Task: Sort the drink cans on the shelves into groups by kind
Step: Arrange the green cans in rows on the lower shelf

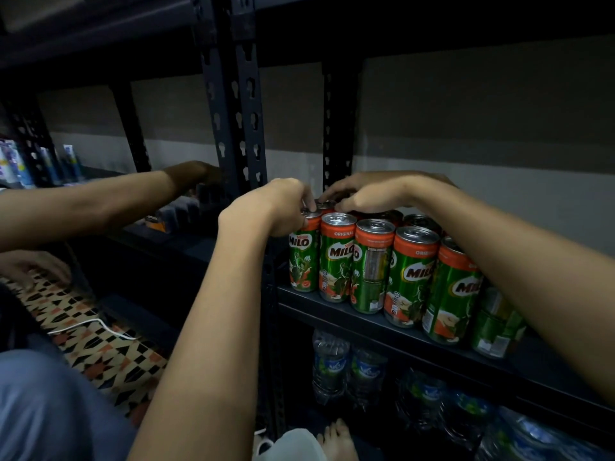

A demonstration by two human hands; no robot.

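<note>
While both hands work at the back row, the left hand (283, 207) pinches the top of a green can (301, 257) w/ curled fingers. Right hand (366, 194) fingers curl on can tops behind, prob. to push them close. Green cans stand together on the shelf (382, 331), so one kind stays grouped.

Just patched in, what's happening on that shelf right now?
A person is arranging green Milo cans on a dark metal shelf. The left hand grips the top of the leftmost Milo can, while the right hand reaches over the tops of the cans in the back row; whether it holds one is hidden. Water bottles sit on the shelf below. Another person's arm reaches into the neighbouring shelf bay on the left.
</note>
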